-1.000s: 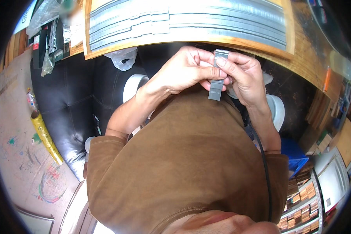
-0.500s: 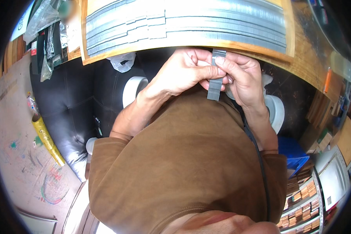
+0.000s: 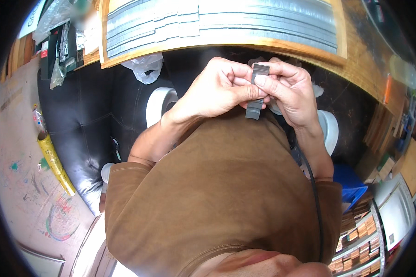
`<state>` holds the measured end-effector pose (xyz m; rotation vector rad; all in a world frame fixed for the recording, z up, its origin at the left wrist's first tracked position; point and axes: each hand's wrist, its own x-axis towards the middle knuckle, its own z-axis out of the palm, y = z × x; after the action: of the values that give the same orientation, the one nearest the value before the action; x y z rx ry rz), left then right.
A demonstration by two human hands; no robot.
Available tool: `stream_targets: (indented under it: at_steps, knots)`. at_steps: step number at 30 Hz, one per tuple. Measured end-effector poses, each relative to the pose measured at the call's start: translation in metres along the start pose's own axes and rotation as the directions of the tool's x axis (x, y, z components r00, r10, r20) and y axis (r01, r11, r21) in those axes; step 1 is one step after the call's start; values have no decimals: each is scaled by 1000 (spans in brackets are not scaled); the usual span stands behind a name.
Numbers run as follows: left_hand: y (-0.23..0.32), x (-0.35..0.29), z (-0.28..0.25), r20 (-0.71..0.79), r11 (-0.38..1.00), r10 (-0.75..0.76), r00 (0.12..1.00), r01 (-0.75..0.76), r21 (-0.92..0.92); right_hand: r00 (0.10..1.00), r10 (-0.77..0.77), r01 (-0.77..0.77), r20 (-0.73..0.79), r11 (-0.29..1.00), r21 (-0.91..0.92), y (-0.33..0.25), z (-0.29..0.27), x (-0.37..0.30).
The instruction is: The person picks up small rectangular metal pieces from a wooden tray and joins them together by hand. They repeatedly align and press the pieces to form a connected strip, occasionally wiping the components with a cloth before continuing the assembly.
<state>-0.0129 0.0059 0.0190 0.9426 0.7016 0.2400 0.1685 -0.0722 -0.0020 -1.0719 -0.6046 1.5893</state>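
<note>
A short stack of thin grey metal strips [image 3: 253, 111] is pinched between my two hands, just in front of my chest. My left hand [image 3: 226, 85] closes on it from the left, thumb pressed at its middle. From the other side my right hand [image 3: 286, 90] grips it, with the thumb lying across its upper part. The strips look slightly fanned, with stepped edges at both ends. Beyond my hands, a wooden tray [image 3: 194, 51] holds long rows of similar grey strips [image 3: 226, 30]. The fingers behind the stack are partly hidden.
The tray rests on a wooden table [image 3: 360, 83]. A white plastic bag [image 3: 145, 68] hangs below its front edge. To the left are a black padded seat [image 3: 78, 120] and a yellow roll [image 3: 55, 161]. A blue bin [image 3: 349, 184] and shelves of wooden blocks [image 3: 360, 244] are at the lower right.
The tray's front edge appears slightly higher in view, leaving a gap above my hands. My right fingers have shifted a little around the strips, which stay held by both hands.
</note>
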Motion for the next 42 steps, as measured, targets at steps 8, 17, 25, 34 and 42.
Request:
stream_targets:
  at_steps: [8,17,25,34,42]
  knots:
    - [2,-5,2,18,998,-60,998,60,-20,1000,0,-1,29,1000,22,1,-1,-5]
    - [-3,-4,1,18,999,-14,1000,15,-30,999,-37,37,34,999,4,0,0,-4]
    - [-4,-3,1,27,997,-33,999,34,-70,999,-13,14,42,1000,-7,0,-1,-3]
    - [-2,-4,1,5,998,-51,999,51,-49,987,-158,153,-19,975,-164,-4,4,-6]
    - [-4,-4,1,2,999,-30,1000,30,-30,989,-144,140,-23,980,-140,-7,5,-6]
